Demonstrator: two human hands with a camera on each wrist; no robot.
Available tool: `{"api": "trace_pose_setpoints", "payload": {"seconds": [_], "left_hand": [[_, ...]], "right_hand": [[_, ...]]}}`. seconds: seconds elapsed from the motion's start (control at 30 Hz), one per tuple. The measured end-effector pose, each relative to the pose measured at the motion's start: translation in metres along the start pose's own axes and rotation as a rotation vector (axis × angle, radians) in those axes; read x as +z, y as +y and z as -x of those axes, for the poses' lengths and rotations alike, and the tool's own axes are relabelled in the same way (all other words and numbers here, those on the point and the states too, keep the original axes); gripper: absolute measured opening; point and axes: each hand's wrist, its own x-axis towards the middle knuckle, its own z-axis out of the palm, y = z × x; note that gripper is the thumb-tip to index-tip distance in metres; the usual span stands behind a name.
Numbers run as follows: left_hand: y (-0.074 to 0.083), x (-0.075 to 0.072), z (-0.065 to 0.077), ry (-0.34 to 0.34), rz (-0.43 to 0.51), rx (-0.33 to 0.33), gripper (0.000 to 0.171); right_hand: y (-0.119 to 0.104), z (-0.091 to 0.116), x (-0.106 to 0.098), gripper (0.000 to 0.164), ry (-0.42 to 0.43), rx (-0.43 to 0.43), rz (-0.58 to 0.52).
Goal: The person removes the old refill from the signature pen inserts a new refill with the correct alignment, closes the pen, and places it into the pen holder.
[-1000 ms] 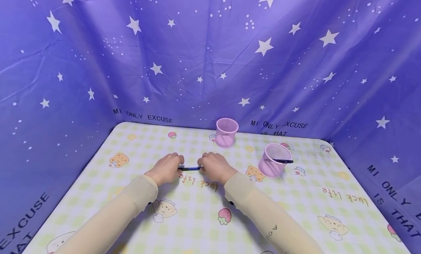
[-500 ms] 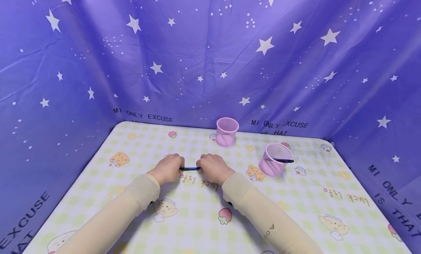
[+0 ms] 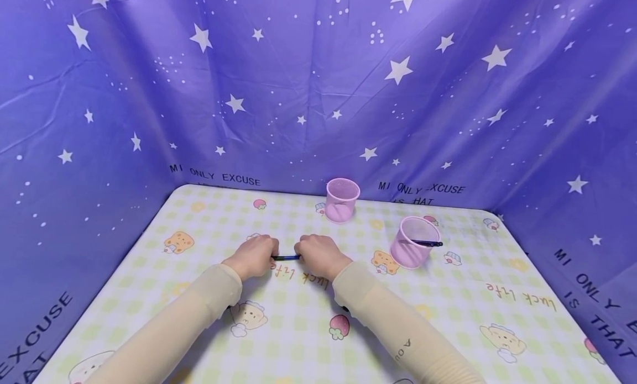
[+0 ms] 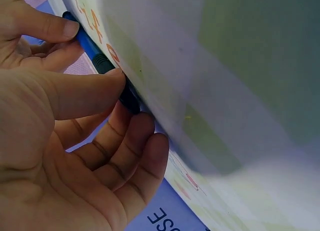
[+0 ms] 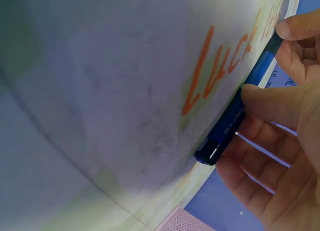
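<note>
A blue pen point(image 3: 286, 257) lies level between both hands, low over the tablecloth. My left hand point(image 3: 251, 257) pinches its dark grip end between thumb and fingers, as the left wrist view shows on the pen point(image 4: 89, 43). With thumb and fingertips, my right hand point(image 3: 322, 256) holds the other end; in the right wrist view the pen's dark end and clip point(image 5: 214, 150) stick out past the fingers. To the right stands a pink mesh pen holder point(image 3: 409, 258) with a dark pen point(image 3: 427, 243) leaning out over its rim.
A second pink mesh pen holder point(image 3: 342, 207) stands near the table's back edge. The table point(image 3: 293, 340) has a checked, printed cloth. Purple star-patterned curtains point(image 3: 278, 85) hang close behind it and at both sides.
My right hand has shifted slightly left, and less of the pen shows between the hands. My left hand and the pen holders stay nearly in place.
</note>
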Motion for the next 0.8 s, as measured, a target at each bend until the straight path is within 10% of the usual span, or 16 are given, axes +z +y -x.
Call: {"api": "trace_pose_setpoints", "payload": {"seconds": [0.5,0.8], "left_hand": [[0.0,0.002,0.002,-0.002,0.009,-0.019,0.011],[0.002,0.005,0.005,0.113,-0.01,0.067,0.014]], "right_hand": [[-0.003,0.002,0.001,0.006,0.005,-0.002,0.025],[0.0,0.01,-0.004,0.007,0.045,-0.003,0.003]]}}
